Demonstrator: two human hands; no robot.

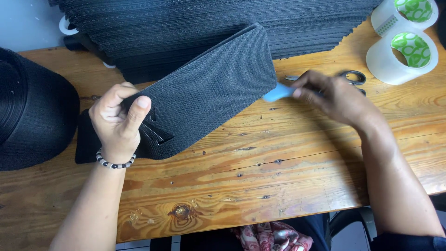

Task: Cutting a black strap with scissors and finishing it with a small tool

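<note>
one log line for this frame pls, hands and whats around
left hand: grips black webbing piece | right hand: holds blue-handled tool, blurred | nearby: scissors, tape rolls | surface: wooden table

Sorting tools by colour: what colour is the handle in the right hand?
Light blue handle, gripped by the right hand; blurred, in the head view.

Bright, even daylight, soft shadows. Wooden table (278, 153) shows mild sheen, grain sharp. Right hand (334, 95) motion-blurred, blue tool (278, 92) in it smeared. Left hand (118, 123) crisp. Black fabric (209, 93) dark but weave readable. Tape rolls (404, 42) slightly glary at the top right. Slight wide-angle stretch at edges.
</note>
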